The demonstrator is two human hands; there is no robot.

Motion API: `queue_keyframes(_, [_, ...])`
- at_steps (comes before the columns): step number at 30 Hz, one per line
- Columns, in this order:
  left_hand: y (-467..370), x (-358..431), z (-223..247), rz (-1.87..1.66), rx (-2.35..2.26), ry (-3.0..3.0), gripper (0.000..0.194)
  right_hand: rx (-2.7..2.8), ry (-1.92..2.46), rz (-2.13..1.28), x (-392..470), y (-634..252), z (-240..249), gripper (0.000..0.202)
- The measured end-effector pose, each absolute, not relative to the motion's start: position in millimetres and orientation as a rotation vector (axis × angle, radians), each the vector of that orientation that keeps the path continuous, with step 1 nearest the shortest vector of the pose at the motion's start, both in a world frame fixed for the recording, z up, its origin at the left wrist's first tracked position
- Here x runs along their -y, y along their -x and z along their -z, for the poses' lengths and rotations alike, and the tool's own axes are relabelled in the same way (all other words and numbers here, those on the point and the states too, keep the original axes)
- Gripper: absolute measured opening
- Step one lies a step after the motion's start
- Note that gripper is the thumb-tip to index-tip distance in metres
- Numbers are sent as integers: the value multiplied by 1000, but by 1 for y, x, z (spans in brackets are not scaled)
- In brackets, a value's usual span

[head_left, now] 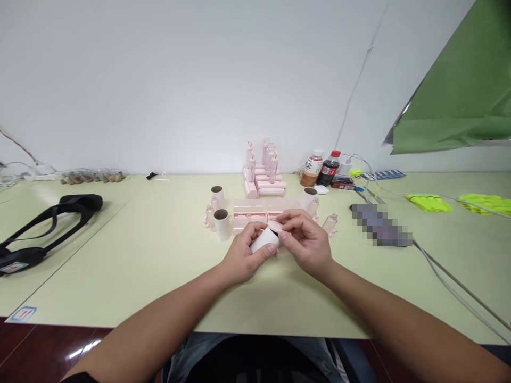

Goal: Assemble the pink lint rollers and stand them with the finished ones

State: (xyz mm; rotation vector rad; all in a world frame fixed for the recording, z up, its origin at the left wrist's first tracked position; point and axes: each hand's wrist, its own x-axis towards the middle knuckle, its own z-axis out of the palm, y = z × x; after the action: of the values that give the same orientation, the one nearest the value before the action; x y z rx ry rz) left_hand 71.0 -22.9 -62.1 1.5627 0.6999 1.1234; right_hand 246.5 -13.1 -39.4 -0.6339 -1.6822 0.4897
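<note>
My left hand (244, 254) is wrapped round a white cardboard tube (263, 241), tilted with its dark opening toward my right hand. Between the fingers of my right hand (309, 243) is a round pink disc (275, 226), which lies partly over the tube's opening. Behind my hands are open pink boxes (249, 206), partly hidden by the fingers. White tubes (222, 225) stand upright to the left, next to small clear pink bottles (209, 218). Another tube (310, 196) and more small bottles (329, 223) are on the right.
Pink cylinders (271, 186) with small bottles on top stand near the wall. Drink bottles (328, 169), a pixelated flat object (381, 226) and cables are to the right. A black strapped device (51, 229) lies at the far left.
</note>
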Motion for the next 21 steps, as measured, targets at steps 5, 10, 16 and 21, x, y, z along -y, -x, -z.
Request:
queue_keyframes(5, [-70,26,58,-1147,-729,-1644,39,1675,635,-530,16,-251,40,6])
queue_keyframes(10, [-69,25,57,-1133,-816,-1766,37,1741,624,-487,17,-252,40,7])
queue_keyframes(16, [-70,25,58,-1139,-768,-1716,37,1769,605,-453,16,-252,42,10])
queue_keyframes(21, [-72,25,58,-1200,-684,-1631,35,1854,600,-469,13,-257,45,18])
